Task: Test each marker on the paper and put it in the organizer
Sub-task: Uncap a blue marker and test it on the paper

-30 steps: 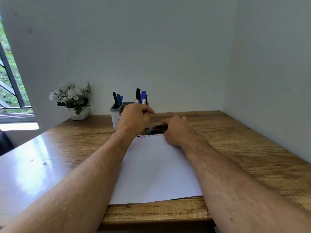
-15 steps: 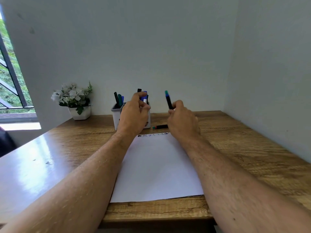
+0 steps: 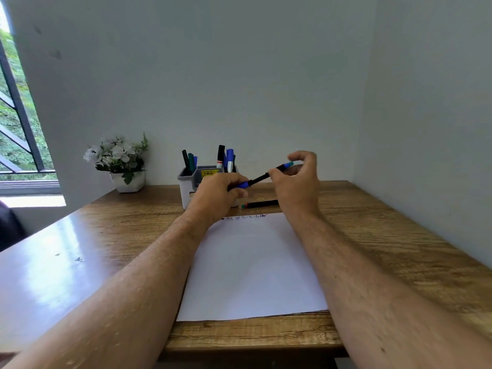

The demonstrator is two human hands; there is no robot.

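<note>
Both hands on one marker (image 3: pixel 262 177), held above paper's (image 3: pixel 253 267) far edge: left hand (image 3: pixel 221 194) grips blue cap end, right hand (image 3: pixel 296 187) pinches black barrel. Light, rigid, smooth; likely best gripped mid-barrel. Spare marker (image 3: pixel 261 204) flat beside organizer (image 3: pixel 190 187).

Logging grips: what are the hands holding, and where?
Both hold one black marker: left hand grips its blue cap end, right hand pinches the barrel.

Glossy wood-grain desk (image 3: pixel 372 235), matt white paper (image 3: pixel 253 275), grey plastic organizer (image 3: pixel 187 187)
</note>
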